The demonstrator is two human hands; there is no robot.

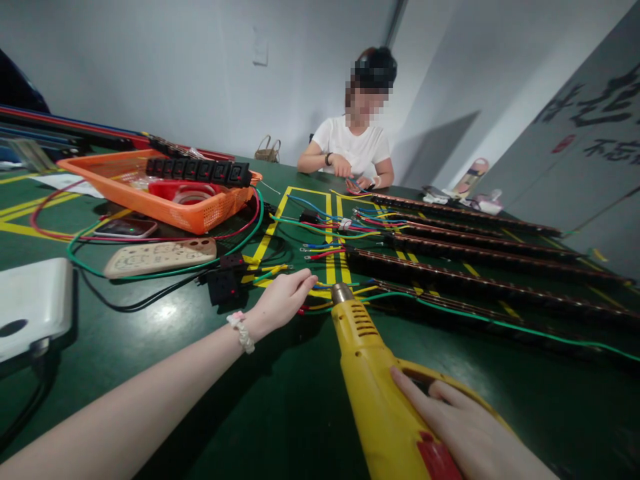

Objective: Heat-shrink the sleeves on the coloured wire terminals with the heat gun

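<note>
My right hand point(460, 417) is wrapped round the handle of a yellow heat gun point(367, 373). The gun's metal nozzle points away from me, close to a bundle of coloured wires point(327, 300). My left hand point(285, 300), with a scrunchie on the wrist, is closed by the left ends of those wires, its fingers pinched on them just left of the nozzle. The wires run right into the nearest of several long dark strips point(450, 300). Red, yellow and blue wires with ring terminals point(320, 252) stick out of the strip behind it.
An orange basket point(185, 217) holding a row of black sockets point(200, 171) stands back left. Near it lie a phone point(125, 229), a beige board point(160, 259), black sockets point(225, 280) and looped cables. A white device point(35, 307) sits far left. Across the green table point(200, 400) a person point(353, 147) handles wires.
</note>
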